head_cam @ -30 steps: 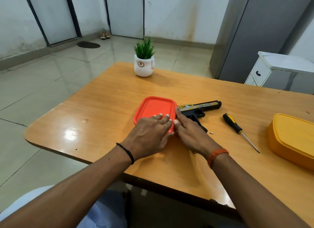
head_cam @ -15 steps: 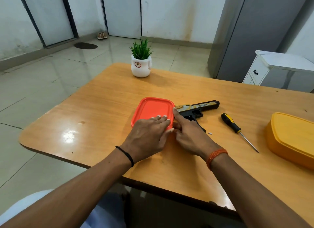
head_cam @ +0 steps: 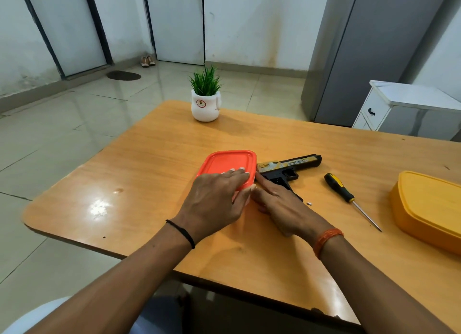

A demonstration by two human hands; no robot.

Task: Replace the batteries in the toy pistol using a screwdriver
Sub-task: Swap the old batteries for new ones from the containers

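Note:
A black and gold toy pistol [head_cam: 290, 166] lies on the wooden table [head_cam: 154, 159], muzzle pointing right. A black and yellow screwdriver [head_cam: 349, 197] lies to its right, and a tiny screw [head_cam: 309, 203] sits between them. An orange-lidded box [head_cam: 228, 164] stands just left of the pistol. My left hand [head_cam: 217, 204] lies flat on the lid's near part with straight fingers. My right hand [head_cam: 282, 206] rests against the box's near right corner, fingers stretched along its side and covering part of the pistol grip.
A yellow lidded box [head_cam: 429, 206] stands at the table's right edge. A small potted plant [head_cam: 205, 99] stands at the far edge. Beyond the table are a white drawer unit [head_cam: 399, 106] and a grey cabinet [head_cam: 361, 52].
Both hands stay on the orange box. The view has tilted up slightly and the hands' hold at the near right corner has shifted a little.

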